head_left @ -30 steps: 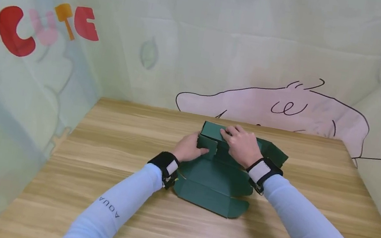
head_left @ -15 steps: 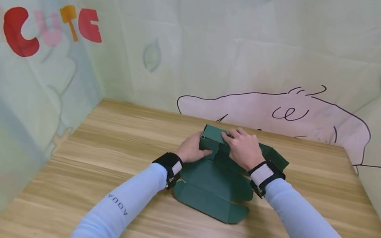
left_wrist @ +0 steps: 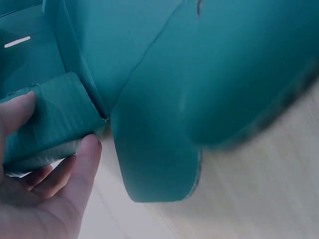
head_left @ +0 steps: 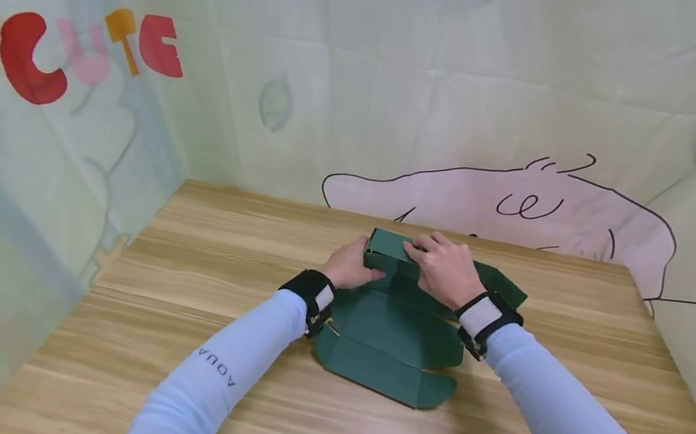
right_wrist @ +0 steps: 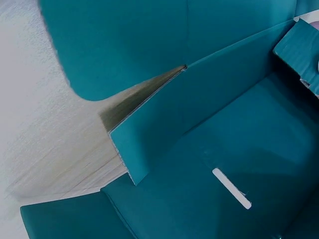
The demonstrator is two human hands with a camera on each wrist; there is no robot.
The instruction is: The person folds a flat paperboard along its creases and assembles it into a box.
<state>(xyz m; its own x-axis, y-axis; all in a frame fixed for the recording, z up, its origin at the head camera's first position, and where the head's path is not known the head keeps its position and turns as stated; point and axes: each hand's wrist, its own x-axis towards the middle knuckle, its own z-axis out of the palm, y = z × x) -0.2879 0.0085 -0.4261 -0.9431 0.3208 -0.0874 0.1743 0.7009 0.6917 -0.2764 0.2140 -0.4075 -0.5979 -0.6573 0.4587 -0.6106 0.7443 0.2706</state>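
A dark green cardboard box (head_left: 396,323), partly folded, sits on the table with its lid panel lying toward me. At its left end my left hand (head_left: 350,264) grips a folded side wall (left_wrist: 57,112). In the left wrist view, the thumb lies on the wall's inner side and the fingers reach round its outer side. My right hand (head_left: 447,269) holds the far wall (head_left: 388,241), fingers bent over its top; the thumb is hidden. The right wrist view shows the box floor with a narrow slot (right_wrist: 232,188), but not the hand.
Wood-grain table (head_left: 212,256) surrounds the box. A loose flap (head_left: 504,286) sticks out at the box's right end, and a lid flap (head_left: 436,392) lies at the near right. A printed cloth backdrop (head_left: 376,85) rises along the table's back and sides.
The small flap by my left thumb has been pressed in toward the side wall. Both hands keep their places on the box; the head view has shifted slightly.
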